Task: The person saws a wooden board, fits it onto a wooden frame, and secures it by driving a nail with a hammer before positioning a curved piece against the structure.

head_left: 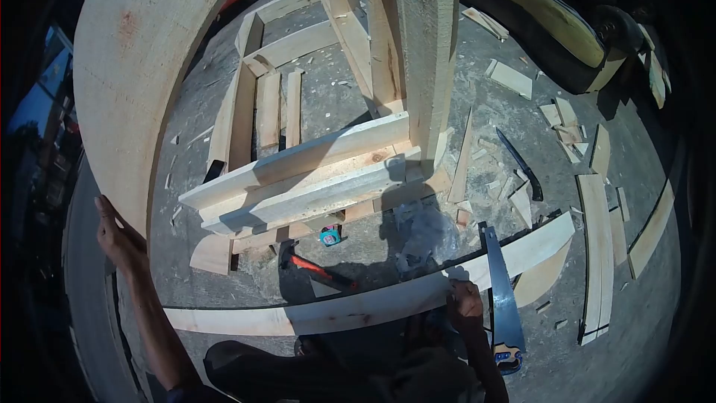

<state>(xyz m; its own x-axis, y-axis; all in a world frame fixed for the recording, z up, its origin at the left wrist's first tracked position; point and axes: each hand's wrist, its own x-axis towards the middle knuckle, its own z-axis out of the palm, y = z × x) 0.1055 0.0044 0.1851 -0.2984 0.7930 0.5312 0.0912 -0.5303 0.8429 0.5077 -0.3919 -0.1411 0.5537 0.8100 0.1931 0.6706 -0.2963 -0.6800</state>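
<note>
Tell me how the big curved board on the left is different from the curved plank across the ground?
The big curved board rises up, steadied by the left hand; the curved plank runs low across the ground, touched by the right hand. The board's pale face looks much wider; the plank looks thin. Both are pale, bent wood.

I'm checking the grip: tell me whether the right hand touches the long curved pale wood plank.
Touching. The head view shows the right hand resting its fingers on the long curved pale wood plank's edge, no gap visible.
</note>
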